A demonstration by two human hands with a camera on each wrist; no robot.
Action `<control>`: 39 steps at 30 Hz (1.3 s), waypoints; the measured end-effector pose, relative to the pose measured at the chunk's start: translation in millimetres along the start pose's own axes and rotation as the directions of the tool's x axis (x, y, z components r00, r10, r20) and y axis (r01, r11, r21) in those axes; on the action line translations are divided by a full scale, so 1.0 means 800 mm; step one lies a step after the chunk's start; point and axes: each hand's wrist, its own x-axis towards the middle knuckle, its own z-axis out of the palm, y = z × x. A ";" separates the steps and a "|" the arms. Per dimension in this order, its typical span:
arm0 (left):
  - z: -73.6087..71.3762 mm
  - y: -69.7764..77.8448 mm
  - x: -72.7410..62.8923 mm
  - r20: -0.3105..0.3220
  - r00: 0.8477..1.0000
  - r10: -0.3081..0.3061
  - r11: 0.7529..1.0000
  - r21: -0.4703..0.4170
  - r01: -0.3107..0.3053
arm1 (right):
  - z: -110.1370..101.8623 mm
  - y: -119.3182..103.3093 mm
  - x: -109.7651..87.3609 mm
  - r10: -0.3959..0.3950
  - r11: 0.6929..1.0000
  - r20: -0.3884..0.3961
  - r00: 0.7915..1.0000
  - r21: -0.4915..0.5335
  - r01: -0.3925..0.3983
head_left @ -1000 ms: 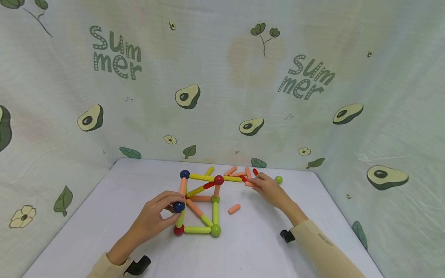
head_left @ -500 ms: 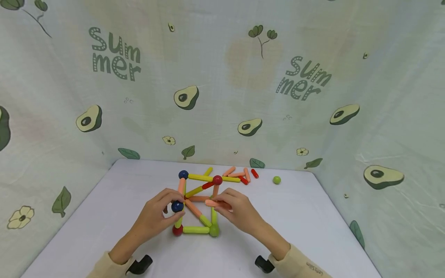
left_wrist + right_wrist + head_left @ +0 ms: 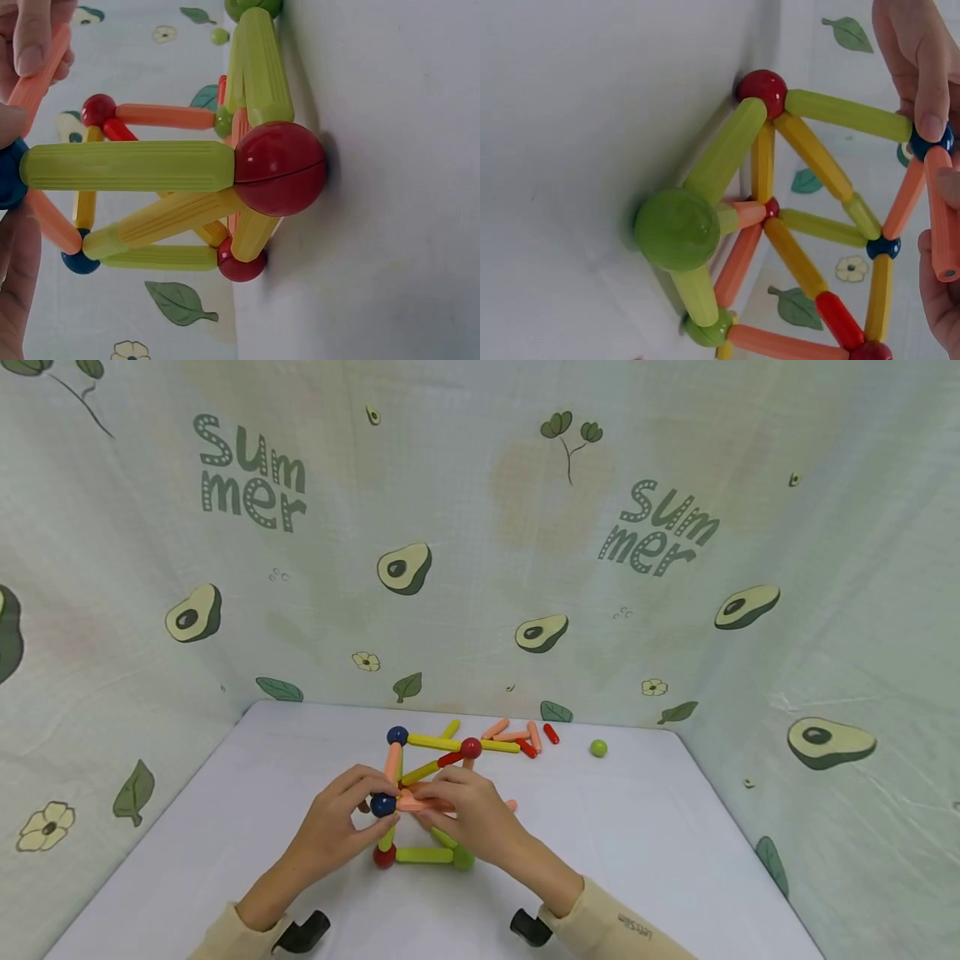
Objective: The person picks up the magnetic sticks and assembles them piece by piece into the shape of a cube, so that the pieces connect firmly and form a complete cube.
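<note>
The left hand [image 3: 330, 818] pinched a glossy dark-blue ball [image 3: 383, 805] between thumb and fingers. Beside that hand, the right hand [image 3: 480, 818] pinched a ridged salmon-pink rod [image 3: 422, 806] (its left end touched the blue ball).

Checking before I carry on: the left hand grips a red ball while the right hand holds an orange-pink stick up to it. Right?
Not quite: the ball in the left hand is dark blue, as the head view shows. The right hand does hold an orange-pink stick up to it.
</note>
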 end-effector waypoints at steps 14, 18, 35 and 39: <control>0.004 0.005 0.014 -0.002 0.999 0.053 0.993 0.106 -0.052 | 0.000 0.006 -0.005 0.043 0.999 -0.006 0.999 0.020 -0.043; 0.004 0.005 0.015 -0.011 0.998 0.058 0.992 0.109 -0.057 | -0.005 0.008 -0.007 0.039 0.998 0.006 0.999 0.046 -0.039; 0.012 0.005 0.017 0.013 0.998 0.061 0.996 0.061 -0.062 | -0.058 0.070 -0.054 0.076 0.996 0.010 0.997 -0.042 -0.075; 0.011 0.006 0.017 0.017 0.999 0.042 0.997 0.064 -0.043 | -0.090 0.126 -0.087 0.218 0.968 -0.032 0.975 -0.116 -0.220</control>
